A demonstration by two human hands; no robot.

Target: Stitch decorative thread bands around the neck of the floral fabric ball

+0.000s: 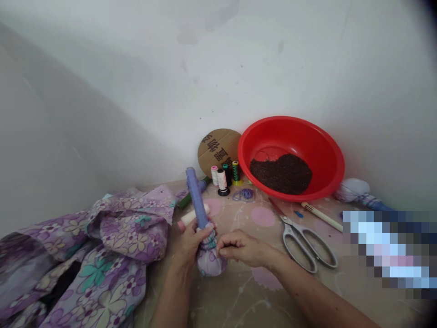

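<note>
Left hand point(191, 246) clamps a tied cloth bundle point(210, 260) on a tabletop point(239, 296), fingers point(205, 231) curled around its neck below an upright lilac-wrapped rod point(197, 198). Right hand point(242, 248), fingers point(223, 241) pressed together, touches the binding. Scissors point(289, 231) lie nearby; red basin point(273, 136) beyond.

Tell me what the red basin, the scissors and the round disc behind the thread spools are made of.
The red basin looks like moulded plastic, glossy, with a smooth, even wall. The scissors look like satin-finish steel, going by their grey metallic handles. The round disc seems to be matte brown cardboard printed with black characters, though any corrugation is too fine to see.
</note>
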